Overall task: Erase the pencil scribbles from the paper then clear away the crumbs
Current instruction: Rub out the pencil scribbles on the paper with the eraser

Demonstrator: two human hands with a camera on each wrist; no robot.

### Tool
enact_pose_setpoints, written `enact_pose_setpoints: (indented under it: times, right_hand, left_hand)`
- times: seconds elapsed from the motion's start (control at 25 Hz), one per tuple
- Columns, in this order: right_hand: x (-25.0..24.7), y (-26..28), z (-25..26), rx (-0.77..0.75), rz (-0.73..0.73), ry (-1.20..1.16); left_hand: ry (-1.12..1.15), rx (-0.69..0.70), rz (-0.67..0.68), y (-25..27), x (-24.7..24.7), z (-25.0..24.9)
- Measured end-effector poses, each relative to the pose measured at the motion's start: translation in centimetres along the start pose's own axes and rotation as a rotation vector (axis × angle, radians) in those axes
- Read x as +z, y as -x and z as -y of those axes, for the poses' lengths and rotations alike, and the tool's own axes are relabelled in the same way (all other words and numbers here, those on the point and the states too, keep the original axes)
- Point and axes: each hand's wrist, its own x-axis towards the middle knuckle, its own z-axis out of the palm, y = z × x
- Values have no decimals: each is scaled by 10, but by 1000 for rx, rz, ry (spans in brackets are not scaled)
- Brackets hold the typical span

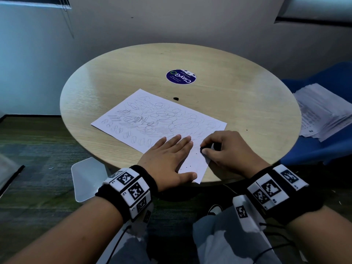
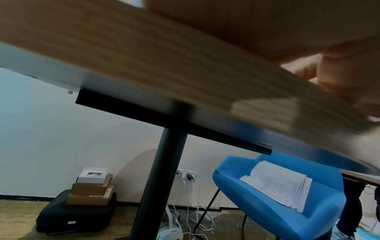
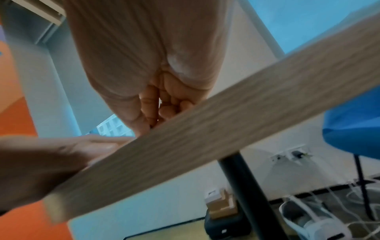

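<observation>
Paper lies slantwise on the round wooden table, its near corner reaching the table's edge in front of me. Pencil scribbles cover most of the sheet; the strip nearest me looks clean. My left hand lies flat on the near part of the sheet, fingers straight and together, thumb spread toward the corner, pressing it down. My right hand is just beside it, touching the sheet's right edge, with the fingers curled and the thumb and fingertips pinching a small dark eraser against the paper. From the right wrist view I see only curled fingers above the table edge; the eraser itself is hidden there. A few dark crumbs dot the clean corner between my hands. A small black lump sits on the table beyond the sheet, near a round blue sticker. A blue chair to the right holds a stack of printed sheets.
</observation>
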Motion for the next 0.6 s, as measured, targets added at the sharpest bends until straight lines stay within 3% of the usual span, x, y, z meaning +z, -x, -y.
enact_pose_setpoints:
  times: [0.16, 0.36, 0.6]
  right_hand:
    - [14, 12, 17, -75, 123, -52]
    - [-6, -4, -3, 41, -3, 25]
    - [6, 12, 8, 16, 41, -18]
  left_hand:
    - [8, 3, -1, 0, -1, -1]
    - [2, 8, 1, 1, -2, -1]
    - [24, 45, 36, 3, -11, 9]
